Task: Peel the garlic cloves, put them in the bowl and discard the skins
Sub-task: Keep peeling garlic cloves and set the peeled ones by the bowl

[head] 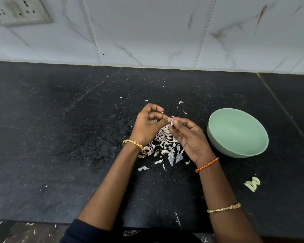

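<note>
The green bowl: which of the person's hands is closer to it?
Right. The right hand is just left of the green bowl; the left hand is farther left.

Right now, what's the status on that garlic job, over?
Both hands, left and right, pinch one garlic clove, skin partly on. Green bowl looks empty. Peeled cloves and skins pile on the counter.
</note>
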Demonstrator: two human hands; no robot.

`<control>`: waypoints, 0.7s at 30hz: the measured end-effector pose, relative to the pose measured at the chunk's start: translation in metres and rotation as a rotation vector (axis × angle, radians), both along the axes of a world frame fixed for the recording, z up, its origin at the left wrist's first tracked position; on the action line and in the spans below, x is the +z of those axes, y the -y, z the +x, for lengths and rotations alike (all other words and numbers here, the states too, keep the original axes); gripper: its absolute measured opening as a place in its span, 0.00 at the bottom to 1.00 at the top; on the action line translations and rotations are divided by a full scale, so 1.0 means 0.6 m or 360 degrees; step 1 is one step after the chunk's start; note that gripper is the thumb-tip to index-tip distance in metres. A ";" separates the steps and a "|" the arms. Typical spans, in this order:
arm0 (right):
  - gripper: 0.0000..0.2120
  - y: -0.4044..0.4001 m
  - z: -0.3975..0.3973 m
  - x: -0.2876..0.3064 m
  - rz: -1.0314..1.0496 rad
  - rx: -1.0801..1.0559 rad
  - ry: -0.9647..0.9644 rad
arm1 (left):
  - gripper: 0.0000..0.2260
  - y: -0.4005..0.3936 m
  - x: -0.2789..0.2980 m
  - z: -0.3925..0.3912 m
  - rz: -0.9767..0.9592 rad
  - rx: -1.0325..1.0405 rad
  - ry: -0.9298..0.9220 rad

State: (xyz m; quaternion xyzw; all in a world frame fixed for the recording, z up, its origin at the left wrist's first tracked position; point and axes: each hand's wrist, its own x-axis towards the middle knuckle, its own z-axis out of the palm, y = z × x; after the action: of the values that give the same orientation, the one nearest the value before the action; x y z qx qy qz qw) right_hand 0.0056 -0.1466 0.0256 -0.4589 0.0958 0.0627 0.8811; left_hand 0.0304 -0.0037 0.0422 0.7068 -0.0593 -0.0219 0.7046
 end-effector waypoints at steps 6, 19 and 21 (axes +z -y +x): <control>0.15 0.007 0.003 0.000 -0.0015 0.0000 0.0013 | 0.14 0.005 -0.002 0.000 0.0162 -0.0074 0.0102; 0.08 0.003 0.001 0.009 0.0385 -0.0063 -0.0111 | 0.06 0.002 -0.004 0.003 0.0113 -0.0188 0.0125; 0.08 0.002 0.001 0.010 0.0370 -0.0053 -0.0115 | 0.07 -0.001 -0.005 0.004 0.0109 -0.0144 0.0136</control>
State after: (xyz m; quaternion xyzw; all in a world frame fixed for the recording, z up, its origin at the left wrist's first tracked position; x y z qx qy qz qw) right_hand 0.0061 -0.1478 0.0318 -0.3495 0.1270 0.0753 0.9252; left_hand 0.0330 -0.0032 0.0392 0.7273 -0.1204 -0.0255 0.6752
